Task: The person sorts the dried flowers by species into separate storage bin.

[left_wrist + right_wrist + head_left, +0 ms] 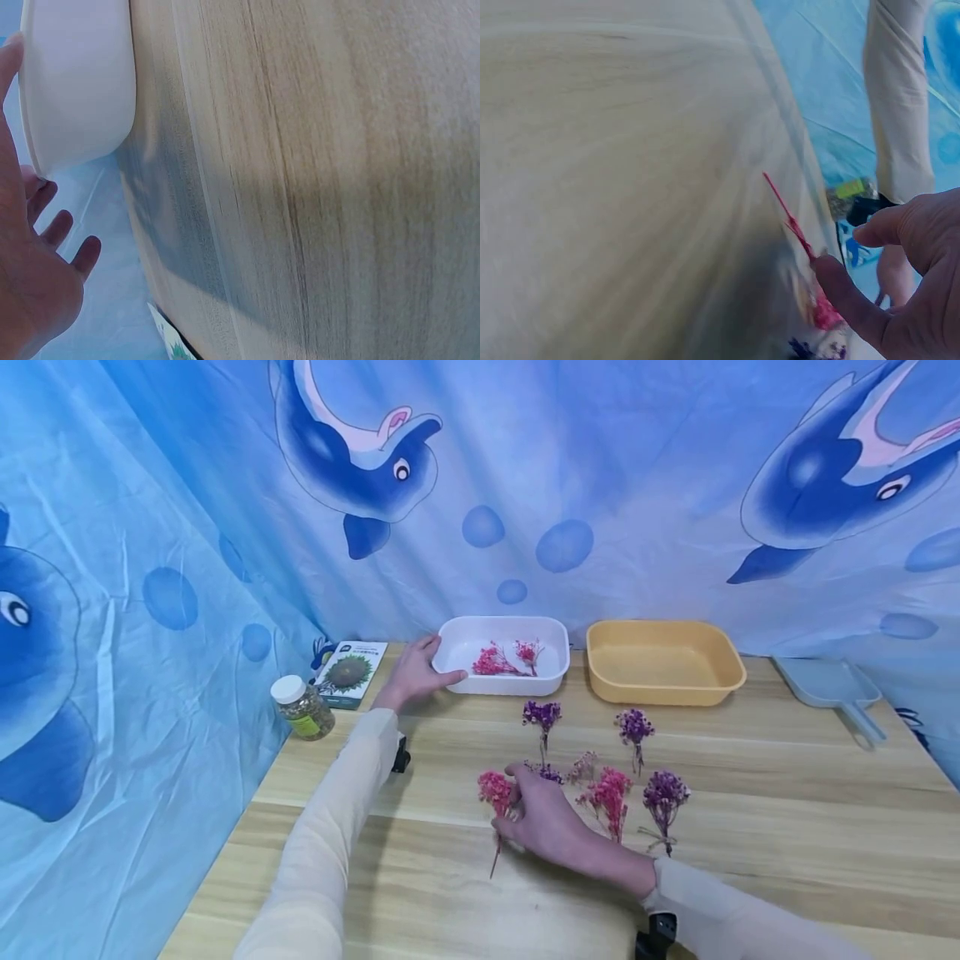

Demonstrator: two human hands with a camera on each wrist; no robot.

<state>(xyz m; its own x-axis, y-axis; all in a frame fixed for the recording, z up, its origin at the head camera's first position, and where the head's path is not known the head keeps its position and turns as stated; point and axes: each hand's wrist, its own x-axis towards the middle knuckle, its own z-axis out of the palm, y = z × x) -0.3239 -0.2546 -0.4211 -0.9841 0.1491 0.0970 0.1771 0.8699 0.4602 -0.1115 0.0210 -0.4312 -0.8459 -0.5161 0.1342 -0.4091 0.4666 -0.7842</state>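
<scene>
My left hand (417, 673) is at the left end of a white plastic tub (510, 687), with thumb and a finger touching its rim and the other fingers spread apart. Two pink dried flower sprigs (491, 660) lie inside the tub. Over the table, my right hand (551, 818) reaches to another pink dried flower sprig (495, 789). Its thumb and forefinger stand apart around the stem; in the right wrist view a fingertip (829, 266) meets the stem. Right of this hand lie a pink bunch (611, 795) and a tied purple bunch (664, 797).
More purple sprigs (542, 717) lie farther back, one (634, 727) before a yellow tub (663, 695). A grey dustpan (828, 683) is at the right. At the left stand a lidded jar (303, 708) and a sunflower packet (351, 672). A blue dolphin-print curtain (630, 493) hangs behind the table.
</scene>
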